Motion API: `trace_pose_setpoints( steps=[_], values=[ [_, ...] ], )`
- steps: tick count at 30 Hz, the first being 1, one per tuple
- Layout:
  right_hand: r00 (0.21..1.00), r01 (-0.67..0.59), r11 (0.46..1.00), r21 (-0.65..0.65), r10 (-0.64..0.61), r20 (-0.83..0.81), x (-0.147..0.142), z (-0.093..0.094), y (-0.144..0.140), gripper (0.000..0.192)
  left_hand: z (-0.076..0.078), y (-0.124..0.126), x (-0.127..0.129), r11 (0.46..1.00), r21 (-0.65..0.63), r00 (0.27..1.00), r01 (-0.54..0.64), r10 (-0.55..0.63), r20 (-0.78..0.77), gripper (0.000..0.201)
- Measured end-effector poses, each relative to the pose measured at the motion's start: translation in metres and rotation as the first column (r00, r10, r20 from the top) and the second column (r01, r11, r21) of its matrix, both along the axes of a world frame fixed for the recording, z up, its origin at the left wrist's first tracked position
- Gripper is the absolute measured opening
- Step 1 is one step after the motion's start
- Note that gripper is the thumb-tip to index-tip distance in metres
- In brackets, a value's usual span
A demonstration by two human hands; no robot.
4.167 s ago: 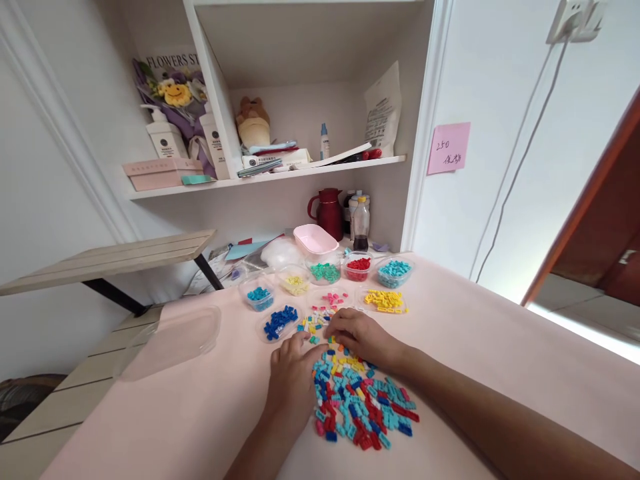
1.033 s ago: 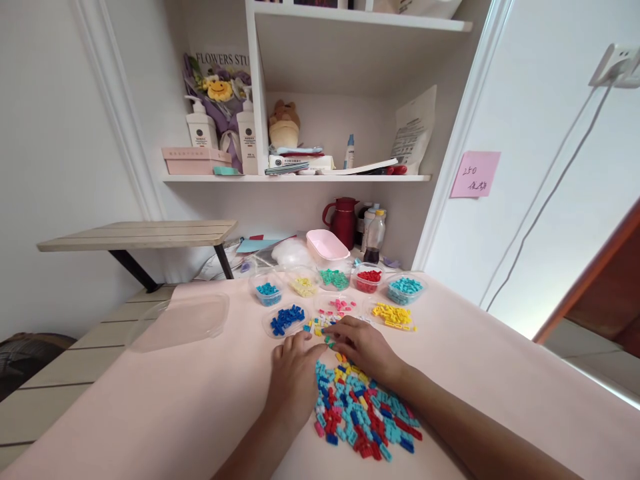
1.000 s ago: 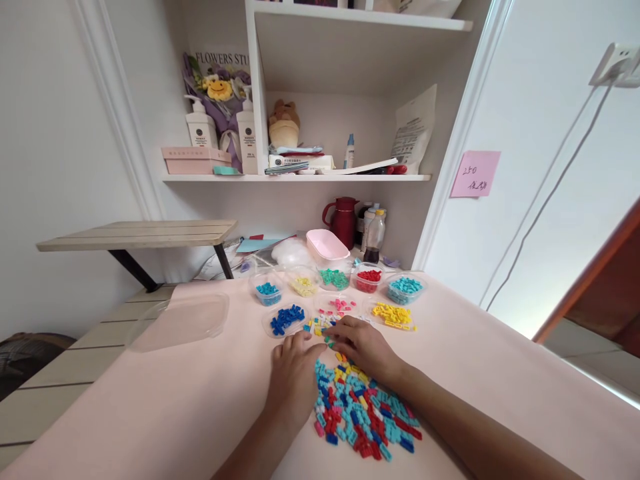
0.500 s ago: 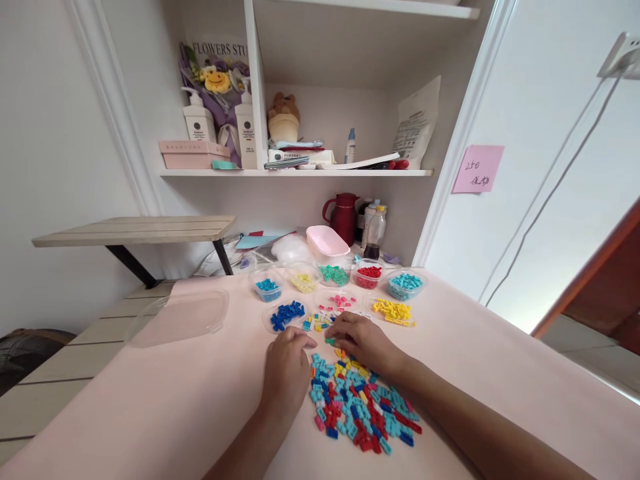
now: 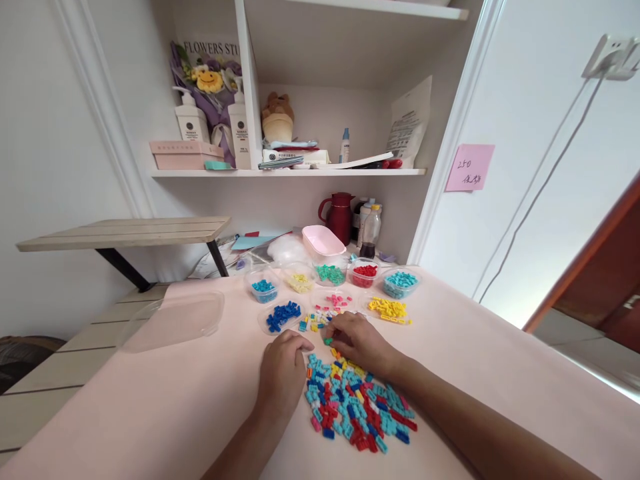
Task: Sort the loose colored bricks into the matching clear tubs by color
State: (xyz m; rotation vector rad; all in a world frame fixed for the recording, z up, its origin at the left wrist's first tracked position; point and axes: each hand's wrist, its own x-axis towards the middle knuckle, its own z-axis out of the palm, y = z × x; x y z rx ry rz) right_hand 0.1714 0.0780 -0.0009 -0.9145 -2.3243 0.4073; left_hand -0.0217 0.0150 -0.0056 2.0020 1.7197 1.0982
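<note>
A mixed pile of small plastic building bricks in light blue, red, dark blue and yellow lies on the pink tabletop. To the pile's upper left rests my left hand, fingers loosely bent with a gap by the thumb and nothing visible in it. My right hand is at the pile's far edge, its fingers curled downward; whatever they hold is hidden. Just beside those fingertips is a green brick. Beyond the hands, a group of white, yellow and blue bricks is partly covered by my right hand.
Clear tubs of sorted bricks stand behind: dark blue, pink, yellow, green, red, light blue among them. A clear lid lies left. A pink basin and red jug are farther back.
The whole view has shifted slightly, so everything sits a little farther left. My left thumb and index finger have drawn in slightly; my right hand stays near the green brick.
</note>
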Motion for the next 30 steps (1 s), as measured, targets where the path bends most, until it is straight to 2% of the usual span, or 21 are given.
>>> trace_pose_setpoints(
  steps=[3, 5, 8, 14, 19, 22, 24, 26, 28, 30],
  values=[
    [0.991, 0.008, 0.986, -0.164, -0.031, -0.133, 0.002, -0.005, 0.004, 0.013, 0.000, 0.000, 0.000, 1.000, 0.006, 1.000, -0.010, 0.009, 0.010, 0.039],
    [0.969, -0.003, 0.956, -0.293, -0.070, -0.237, 0.004, -0.009, 0.008, 0.007, 0.000, 0.000, 0.000, 1.000, 0.007, 1.000, -0.011, 0.011, 0.012, 0.039],
    [0.944, -0.021, 0.924, -0.382, -0.107, -0.311, 0.005, -0.011, 0.010, 0.007, 0.001, 0.000, 0.000, 1.000, 0.000, 1.000, -0.012, 0.012, 0.013, 0.039],
    [0.969, 0.027, 0.950, -0.311, -0.101, -0.226, 0.003, -0.005, 0.004, 0.007, 0.000, 0.000, 0.000, 1.000, -0.007, 0.999, -0.006, 0.006, 0.031, 0.039],
    [0.968, 0.070, 0.971, -0.228, -0.121, -0.219, 0.017, 0.009, 0.005, 0.009, -0.002, 0.000, 0.000, 1.000, -0.005, 0.998, -0.018, 0.019, 0.068, 0.038],
    [0.973, 0.084, 0.956, -0.281, -0.139, -0.181, 0.026, 0.021, 0.012, 0.010, -0.002, 0.000, 0.001, 1.000, -0.003, 0.996, -0.023, 0.023, 0.083, 0.038],
    [0.966, 0.114, 0.932, -0.344, -0.185, -0.181, 0.029, 0.031, 0.025, 0.012, -0.002, 0.000, 0.001, 1.000, -0.008, 0.996, -0.025, 0.026, 0.090, 0.037],
    [0.952, 0.150, 0.928, -0.341, -0.228, -0.202, 0.028, 0.044, 0.046, 0.014, -0.001, 0.000, 0.001, 1.000, -0.021, 0.995, -0.023, 0.025, 0.094, 0.037],
    [0.929, 0.239, 0.942, -0.234, -0.292, -0.228, 0.024, 0.059, 0.073, 0.012, 0.000, 0.000, 0.002, 0.999, -0.032, 0.995, -0.021, 0.024, 0.099, 0.037],
    [0.884, 0.380, 0.916, -0.132, -0.401, -0.239, 0.017, 0.074, 0.100, 0.010, 0.000, 0.000, 0.002, 0.999, -0.040, 0.994, -0.024, 0.028, 0.109, 0.037]
  ],
)
